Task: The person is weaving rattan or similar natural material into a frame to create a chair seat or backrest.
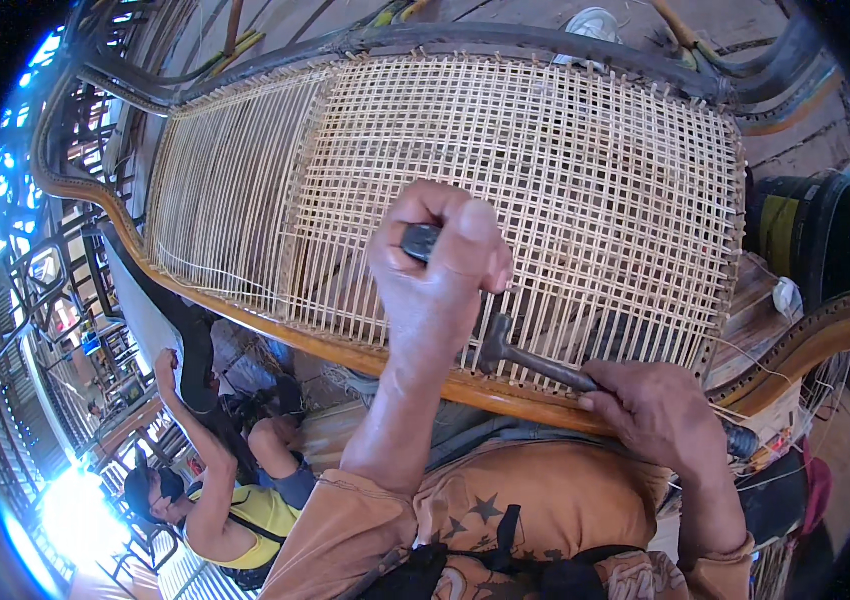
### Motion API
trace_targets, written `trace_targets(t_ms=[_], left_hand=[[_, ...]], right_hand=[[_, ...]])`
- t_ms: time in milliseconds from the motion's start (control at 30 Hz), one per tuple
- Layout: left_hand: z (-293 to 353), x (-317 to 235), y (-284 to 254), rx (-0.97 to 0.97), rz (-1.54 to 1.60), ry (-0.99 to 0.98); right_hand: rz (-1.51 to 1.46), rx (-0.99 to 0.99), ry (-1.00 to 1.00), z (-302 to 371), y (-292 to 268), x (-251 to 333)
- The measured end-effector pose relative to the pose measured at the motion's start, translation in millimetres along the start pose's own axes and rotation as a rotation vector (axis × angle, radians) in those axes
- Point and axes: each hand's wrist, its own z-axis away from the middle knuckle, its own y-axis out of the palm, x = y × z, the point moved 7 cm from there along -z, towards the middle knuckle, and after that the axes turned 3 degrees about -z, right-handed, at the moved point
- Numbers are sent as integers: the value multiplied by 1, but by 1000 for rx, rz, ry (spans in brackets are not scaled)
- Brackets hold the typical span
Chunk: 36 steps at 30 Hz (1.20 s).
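My left hand (440,245) is a fist above the middle of a woven cane panel (545,160). Out of the fist shows the dark blunt end of a tool handle (421,241); the rest of it is hidden by my fingers. My right hand (660,405), at the panel's near edge, is closed round the handle of a hammer (545,367). The hammer's dark metal head lies left of this hand, over the lower strands. Open squares fill the panel's middle and right, while its left part has strands running mostly one way.
A curved brown wooden frame (365,362) borders the panel. At the right stands a dark round container (830,235) with a yellow band. Another person in a yellow top (260,525) works at the lower left. Loose cane strands (825,385) hang at the right, and a pale shoe (593,25) shows beyond the far edge.
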Motion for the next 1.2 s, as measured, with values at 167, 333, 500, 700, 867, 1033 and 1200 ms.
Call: trace_targets(t_ms=[167, 333, 500, 700, 867, 1033, 1200], left_hand=[[5, 17, 2, -15, -282, -103], [2, 23, 4, 13, -232, -129], [3, 26, 5, 5, -201, -104], [3, 24, 12, 34, -127, -73], [9, 30, 17, 32, -223, -145], [10, 38, 18, 27, -219, -139], [6, 41, 24, 50, -176, -108]], right_hand=[[-21, 23, 30, 3, 5, -5], [-24, 5, 13, -1, 0, -10], [-21, -26, 6, -1, -8, -7], [-50, -70, -8, 10, -3, -13], [-15, 29, 79, 14, -1, -13], [-37, 1, 102, 17, -4, -19], [-41, -63, 110, 24, -14, -24]])
